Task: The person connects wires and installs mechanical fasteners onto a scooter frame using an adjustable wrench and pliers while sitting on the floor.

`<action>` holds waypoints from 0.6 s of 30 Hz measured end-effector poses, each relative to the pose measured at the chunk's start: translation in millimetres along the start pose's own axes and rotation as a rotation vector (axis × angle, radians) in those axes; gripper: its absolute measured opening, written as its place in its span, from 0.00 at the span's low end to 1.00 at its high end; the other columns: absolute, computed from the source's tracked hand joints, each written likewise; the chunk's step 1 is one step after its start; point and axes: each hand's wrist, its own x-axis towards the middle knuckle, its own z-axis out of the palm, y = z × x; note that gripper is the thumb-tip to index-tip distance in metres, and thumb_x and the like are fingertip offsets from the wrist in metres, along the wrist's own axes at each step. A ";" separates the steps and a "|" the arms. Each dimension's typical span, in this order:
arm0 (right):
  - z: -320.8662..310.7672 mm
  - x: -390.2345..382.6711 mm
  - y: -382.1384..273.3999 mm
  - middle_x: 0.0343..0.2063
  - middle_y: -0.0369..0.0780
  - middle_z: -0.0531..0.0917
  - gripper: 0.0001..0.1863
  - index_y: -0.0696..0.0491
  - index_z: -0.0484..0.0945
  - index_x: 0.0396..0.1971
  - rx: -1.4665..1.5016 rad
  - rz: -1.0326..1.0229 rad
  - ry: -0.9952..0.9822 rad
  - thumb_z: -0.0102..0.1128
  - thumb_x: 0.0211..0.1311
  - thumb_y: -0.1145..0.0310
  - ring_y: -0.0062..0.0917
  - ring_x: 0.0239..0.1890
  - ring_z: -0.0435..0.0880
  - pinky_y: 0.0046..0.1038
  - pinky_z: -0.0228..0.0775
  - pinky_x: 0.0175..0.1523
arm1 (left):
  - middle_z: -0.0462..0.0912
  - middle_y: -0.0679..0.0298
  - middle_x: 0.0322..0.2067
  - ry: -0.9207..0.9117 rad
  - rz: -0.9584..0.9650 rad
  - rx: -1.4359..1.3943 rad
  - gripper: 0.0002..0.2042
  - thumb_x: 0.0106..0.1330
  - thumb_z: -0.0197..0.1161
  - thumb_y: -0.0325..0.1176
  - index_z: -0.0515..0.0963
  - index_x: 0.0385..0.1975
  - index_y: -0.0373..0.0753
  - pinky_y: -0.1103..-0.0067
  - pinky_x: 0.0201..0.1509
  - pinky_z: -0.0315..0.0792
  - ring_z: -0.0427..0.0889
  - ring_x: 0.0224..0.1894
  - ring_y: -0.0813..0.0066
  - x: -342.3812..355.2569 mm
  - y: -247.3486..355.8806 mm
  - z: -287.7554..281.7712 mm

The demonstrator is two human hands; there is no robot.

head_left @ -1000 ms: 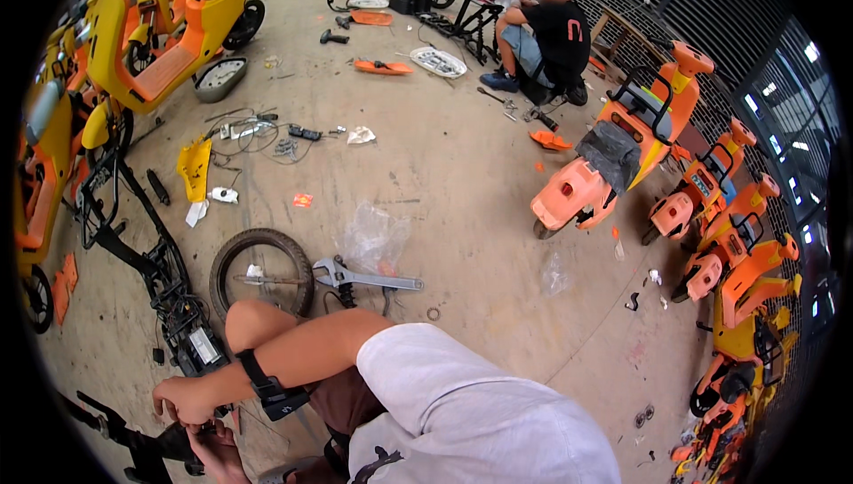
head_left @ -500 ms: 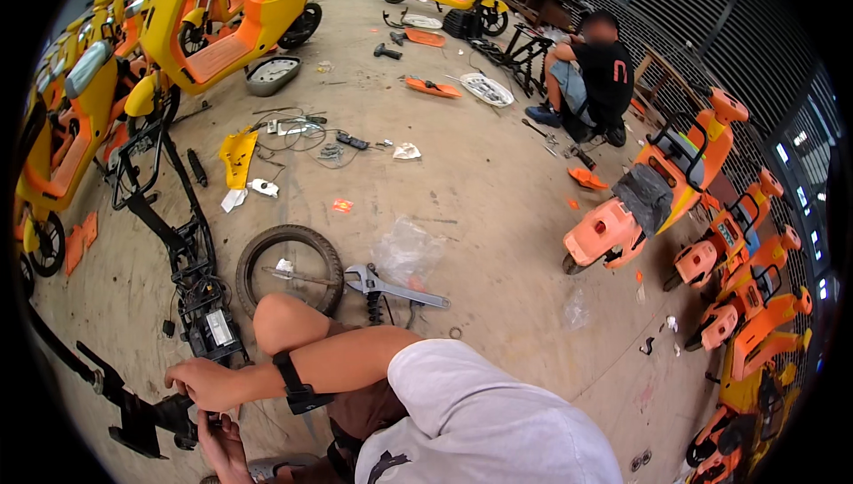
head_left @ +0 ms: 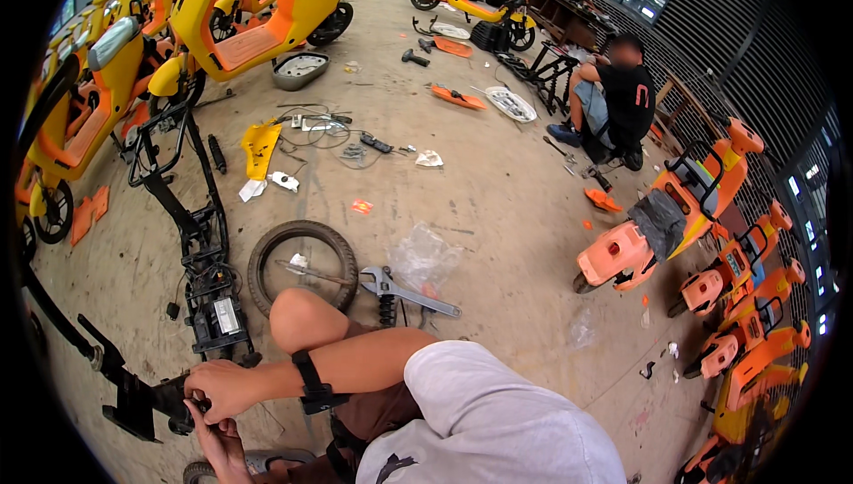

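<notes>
At the lower left, my right hand (head_left: 222,386) has its fingers curled onto a black metal part (head_left: 142,408), pinching something small at its end that is too hidden to name. Just below, my left hand (head_left: 222,440) rests against the same part with fingers bent under it; what they hold is hidden. The part has long bars reaching up to the left. Beside it lies a stripped black scooter frame (head_left: 213,306) with a silver box. A wheel with a tire (head_left: 267,248) and a large silver adjustable wrench (head_left: 422,297) lie beyond my bent knee (head_left: 306,315).
Yellow-orange scooters stand in rows at left (head_left: 244,48) and right (head_left: 613,248). A person (head_left: 622,102) squats near a black frame (head_left: 542,75). The concrete floor (head_left: 498,217) holds a yellow panel (head_left: 259,142), cables, orange covers, a tray (head_left: 511,104) and plastic bags.
The camera view has swung, so the scene sits further right in the picture. Both hands stay at the black part, the fingers of my right hand now closer in around its end.
</notes>
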 end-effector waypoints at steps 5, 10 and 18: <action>6.2 3.0 4.1 0.30 0.43 0.80 0.15 0.58 0.83 0.27 -0.085 0.042 -0.059 0.69 0.38 0.65 0.39 0.38 0.81 0.38 0.71 0.39 | 0.74 0.75 0.25 0.066 0.008 0.025 0.17 0.72 0.55 0.50 0.75 0.45 0.43 0.88 0.19 0.56 0.64 0.18 0.89 -12.2 3.5 5.2; 9.2 2.7 2.8 0.30 0.43 0.80 0.15 0.56 0.84 0.28 -0.167 -0.020 -0.064 0.68 0.41 0.61 0.41 0.37 0.81 0.40 0.72 0.40 | 0.72 0.69 0.20 0.014 0.041 0.083 0.18 0.73 0.53 0.50 0.74 0.42 0.39 0.84 0.18 0.56 0.64 0.15 0.83 -29.7 13.9 15.3; -5.8 1.6 -4.5 0.33 0.45 0.83 0.17 0.56 0.82 0.33 -0.175 0.008 -0.043 0.65 0.49 0.58 0.41 0.38 0.83 0.39 0.73 0.41 | 0.81 0.56 0.21 -0.133 0.030 0.123 0.17 0.74 0.50 0.43 0.76 0.34 0.35 0.80 0.17 0.63 0.69 0.14 0.76 -28.4 19.9 10.2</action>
